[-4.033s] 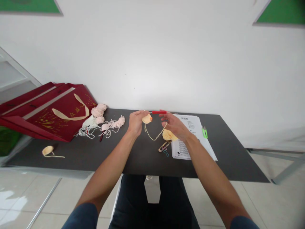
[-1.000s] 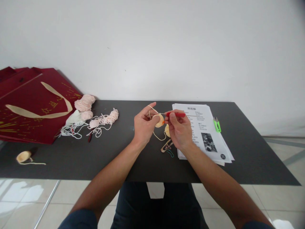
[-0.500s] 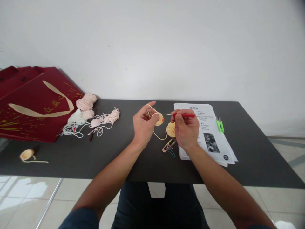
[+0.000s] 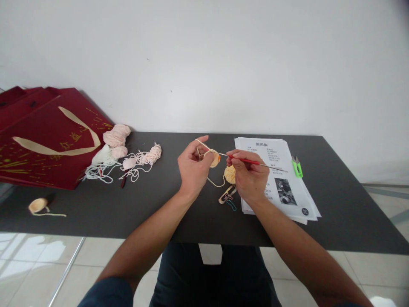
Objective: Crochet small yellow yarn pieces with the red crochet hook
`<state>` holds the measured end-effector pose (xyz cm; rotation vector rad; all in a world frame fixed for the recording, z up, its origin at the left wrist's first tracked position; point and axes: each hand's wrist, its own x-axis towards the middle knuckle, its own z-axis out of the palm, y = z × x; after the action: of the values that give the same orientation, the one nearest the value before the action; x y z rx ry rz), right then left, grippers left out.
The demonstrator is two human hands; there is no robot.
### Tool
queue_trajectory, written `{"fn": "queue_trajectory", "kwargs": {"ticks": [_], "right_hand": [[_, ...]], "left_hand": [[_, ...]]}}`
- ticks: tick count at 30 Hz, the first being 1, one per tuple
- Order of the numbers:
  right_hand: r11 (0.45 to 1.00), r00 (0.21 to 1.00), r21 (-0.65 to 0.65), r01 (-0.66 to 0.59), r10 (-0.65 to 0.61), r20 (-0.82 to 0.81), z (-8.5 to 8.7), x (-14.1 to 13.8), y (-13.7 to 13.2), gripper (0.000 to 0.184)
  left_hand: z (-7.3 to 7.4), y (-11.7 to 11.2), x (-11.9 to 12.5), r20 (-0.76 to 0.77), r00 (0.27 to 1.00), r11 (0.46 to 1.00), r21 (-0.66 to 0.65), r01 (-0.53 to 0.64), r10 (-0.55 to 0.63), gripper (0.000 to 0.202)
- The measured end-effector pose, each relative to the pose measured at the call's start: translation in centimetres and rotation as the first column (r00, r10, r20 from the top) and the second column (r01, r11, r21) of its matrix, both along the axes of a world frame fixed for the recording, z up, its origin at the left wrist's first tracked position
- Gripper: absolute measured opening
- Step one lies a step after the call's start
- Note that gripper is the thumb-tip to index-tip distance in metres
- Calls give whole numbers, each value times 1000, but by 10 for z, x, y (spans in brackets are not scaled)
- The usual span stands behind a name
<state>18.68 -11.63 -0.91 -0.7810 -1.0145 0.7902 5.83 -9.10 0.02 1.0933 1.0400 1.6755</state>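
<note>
Between thumb and fingers, my left hand [image 4: 195,166] pinches a small pale-yellow crochet piece [image 4: 214,160] with an orange spot at its right edge. A strand of yarn runs over the raised left index finger. My right hand [image 4: 251,174] grips a crochet hook [image 4: 244,160] by its red handle, pen-like. The hook's metal tip reaches left to the crochet piece; whether it sits inside a stitch I cannot tell. Below and between the hands lies a yellow yarn ball [image 4: 230,174], partly behind the right hand, with a strand looping from it toward the left hand.
Printed sheets [image 4: 281,192] lie under my right forearm, with green thread snips [image 4: 297,167] on their right edge. Stitch markers [image 4: 229,202] are near the yarn ball. Leftward are pink yarn [image 4: 151,154], a red gift bag [image 4: 47,140] and a cream crocheted cup [image 4: 38,206].
The crochet hook has tilted, its rear end dropping and its tip side rising. The right-hand fingers have shifted slightly along it. My left hand stays nearly in place.
</note>
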Motion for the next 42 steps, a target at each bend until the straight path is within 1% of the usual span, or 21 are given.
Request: {"fn": "queue_trajectory", "kwargs": {"ticks": [2,4,6,8,10,12,15,17,19,23,27,29,31,33,36,39,42], "right_hand": [[1000,999,11,5,-5,44,-1,1,-1,10],[998,991,59,7,-15,130,-3,2,-1,10],[984,971,179,9,-52,235,-6,4,0,15],[948,936,318,2,-114,333,-9,6,1,24],[919,892,394,-17,-164,421,-11,8,0,37],[903,852,427,-46,-188,488,-13,9,-1,47],[892,821,447,-67,-205,533,-17,11,-1,55],[893,813,446,-54,-220,539,-19,11,1,55],[900,811,436,-28,-234,536,-21,11,3,55],[909,817,417,-3,-239,525,-23,10,7,53],[927,845,374,13,-210,492,-21,9,8,49],[947,879,321,27,-176,443,-19,9,7,43],[971,921,240,23,-114,373,-18,8,7,37],[989,960,149,-10,-33,279,-19,7,8,30],[995,991,57,-81,74,115,-21,6,13,22],[989,989,3,-147,147,-18,-19,7,18,16],[977,972,-18,-213,211,-100,-13,11,22,10]], "left_hand": [[0,0,0,-8,1000,1000,9,-29,29,38],[0,-1,1,-28,998,998,18,-64,64,37],[0,-1,1,-60,993,995,26,-98,100,35],[0,-1,0,-84,988,991,39,-126,129,33],[0,-1,0,-94,985,989,49,-140,144,32],[0,-1,0,-101,983,987,48,-151,155,31],[-1,-1,0,-92,983,987,27,-159,161,29],[-1,0,1,-31,990,990,-5,-141,141,30],[0,2,2,64,992,994,-49,-101,104,33],[2,5,2,242,970,989,-143,29,6,43],[6,6,-2,387,915,957,-206,203,-111,51],[7,7,-4,437,883,935,-212,284,-169,52],[8,8,-7,469,856,917,-203,343,-216,52],[8,9,-8,481,842,908,-190,373,-245,53],[8,11,-11,488,830,899,-180,399,-271,54],[9,11,-12,481,828,888,-187,419,-290,55],[10,11,-13,442,840,875,-207,438,-316,56]]}}
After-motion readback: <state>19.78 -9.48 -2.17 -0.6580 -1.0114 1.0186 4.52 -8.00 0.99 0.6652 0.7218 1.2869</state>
